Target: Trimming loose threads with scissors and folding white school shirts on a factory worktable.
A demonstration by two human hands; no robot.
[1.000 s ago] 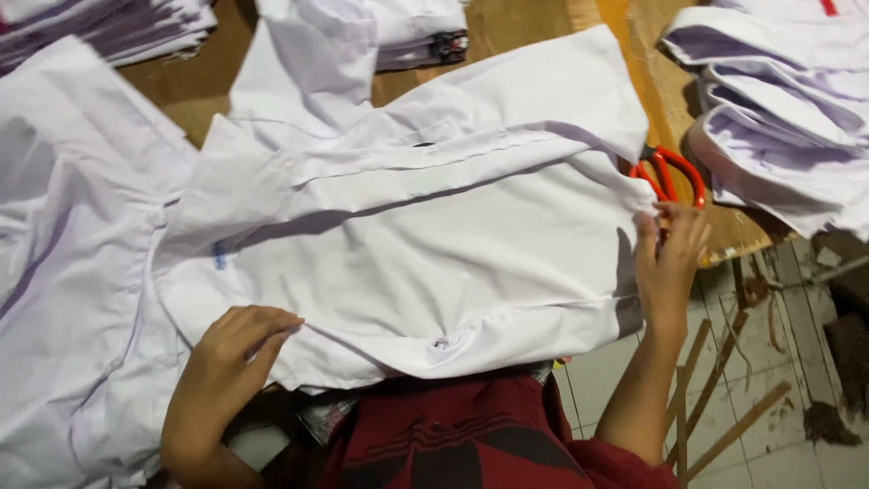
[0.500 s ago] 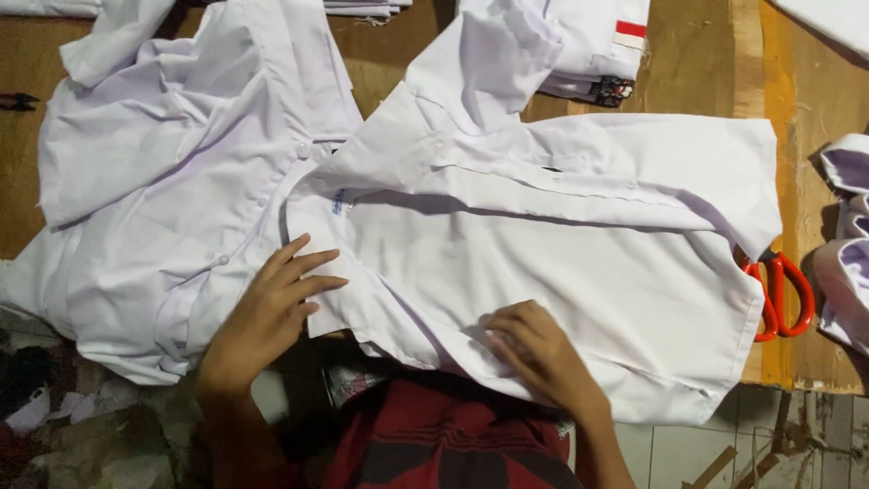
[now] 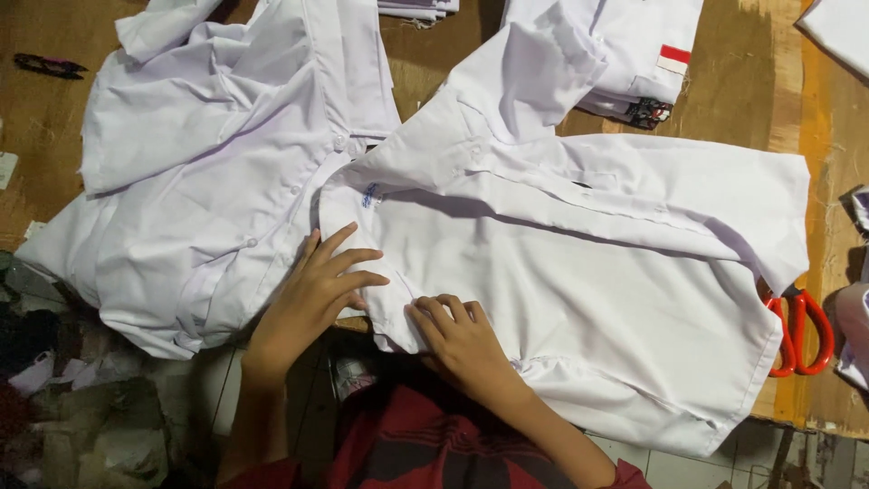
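A white shirt (image 3: 597,272) lies spread flat on the wooden table (image 3: 425,63), collar end towards the left. My left hand (image 3: 312,290) rests flat with fingers apart on the shirt's near-left corner by the collar. Beside it, my right hand (image 3: 462,340) presses down on the near edge of the same shirt, fingers curled on the fabric. Neither hand lifts anything. A second white shirt (image 3: 217,181) lies crumpled to the left, partly under the first.
Red-handled scissors (image 3: 797,330) peek out from under the shirt's right end. Folded white shirts (image 3: 625,54) are stacked at the back, one with a small red patch. A dark small tool (image 3: 50,65) lies at far left. The table's near edge runs by my body.
My right hand has slid leftward along the near edge towards my left hand. The view has shifted slightly; the left hand stays near the collar.
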